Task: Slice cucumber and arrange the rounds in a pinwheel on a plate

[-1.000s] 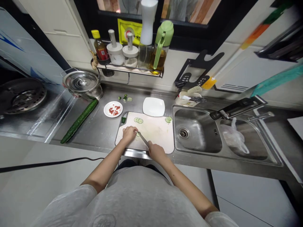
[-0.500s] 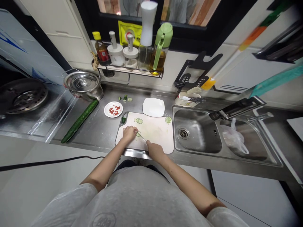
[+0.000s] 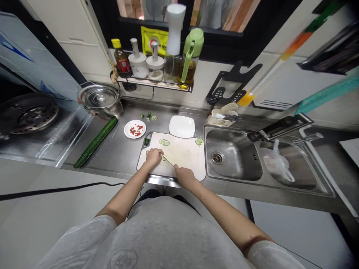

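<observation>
My left hand point(image 3: 153, 157) rests on the left part of the white cutting board point(image 3: 190, 164), its curled fingertips holding a cucumber slice point(image 3: 164, 158). Closed around a knife handle, my right hand point(image 3: 184, 175) is low on the board. The thin knife blade point(image 3: 171, 164) points up-left and meets the slice edge-on. A short row of cucumber slices point(image 3: 164, 142) lies farther up the board, and a few more slices point(image 3: 199, 141) lie in its top right corner. By the board's handle hole is a dark green cucumber piece point(image 3: 147, 141).
A whole cucumber point(image 3: 95, 143) lies left, near a lidded steel pot point(image 3: 112, 108). Behind the board stand a plate point(image 3: 127, 130) of chopped red bits and a white square dish point(image 3: 181, 126). The double sink point(image 3: 235, 173) is right; a condiment rack point(image 3: 157, 85) hangs above.
The knife blade has turned from showing its flat side to nearly edge-on at the slice. My right hand has shifted slightly up and left; my left hand stays in place.
</observation>
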### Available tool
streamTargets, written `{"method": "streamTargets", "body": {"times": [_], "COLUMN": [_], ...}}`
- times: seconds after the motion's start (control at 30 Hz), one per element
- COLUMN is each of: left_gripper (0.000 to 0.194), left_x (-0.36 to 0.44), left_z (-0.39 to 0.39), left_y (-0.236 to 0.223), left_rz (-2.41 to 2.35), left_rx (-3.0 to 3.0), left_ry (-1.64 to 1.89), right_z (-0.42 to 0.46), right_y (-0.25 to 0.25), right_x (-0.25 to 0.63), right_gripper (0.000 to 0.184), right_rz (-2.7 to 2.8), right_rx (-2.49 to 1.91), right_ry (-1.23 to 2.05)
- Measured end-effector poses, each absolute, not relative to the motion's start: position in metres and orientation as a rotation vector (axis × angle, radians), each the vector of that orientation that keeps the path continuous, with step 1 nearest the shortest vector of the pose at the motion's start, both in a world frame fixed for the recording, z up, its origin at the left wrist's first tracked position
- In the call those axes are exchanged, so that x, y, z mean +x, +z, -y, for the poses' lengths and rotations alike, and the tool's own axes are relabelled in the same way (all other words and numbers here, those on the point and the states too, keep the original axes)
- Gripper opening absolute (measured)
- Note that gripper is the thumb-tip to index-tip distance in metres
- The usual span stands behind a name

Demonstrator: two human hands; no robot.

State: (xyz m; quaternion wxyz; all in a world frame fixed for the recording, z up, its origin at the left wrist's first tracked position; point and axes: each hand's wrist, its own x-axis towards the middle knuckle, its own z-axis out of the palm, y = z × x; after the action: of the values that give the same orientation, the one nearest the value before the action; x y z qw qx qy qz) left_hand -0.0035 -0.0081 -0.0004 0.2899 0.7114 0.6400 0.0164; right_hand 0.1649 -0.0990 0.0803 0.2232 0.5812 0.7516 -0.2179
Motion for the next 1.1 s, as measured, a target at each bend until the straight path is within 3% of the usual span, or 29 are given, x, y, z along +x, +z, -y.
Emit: {"method": "streamTargets", "body": {"times": [0.73,1.1], "left_gripper": [0.017,0.017], "left_x": [0.006,-0.066], "left_z": [0.020,0.029], "left_y": [0.010,0.006], "left_rz": [-1.743,-1.819], "left_rx": [1.868,1.560], "left_ry": [0.122,0.209], "right_z": [0.131,0.126], "right_y": [0.059,0.054], "right_x": [0.205,0.222], "right_gripper": [0.029,0.026], "right_rz": [-1.976,-1.907], "right_rx": [1.759,1.889], "right_ry": [-0.818,-0.894]}}
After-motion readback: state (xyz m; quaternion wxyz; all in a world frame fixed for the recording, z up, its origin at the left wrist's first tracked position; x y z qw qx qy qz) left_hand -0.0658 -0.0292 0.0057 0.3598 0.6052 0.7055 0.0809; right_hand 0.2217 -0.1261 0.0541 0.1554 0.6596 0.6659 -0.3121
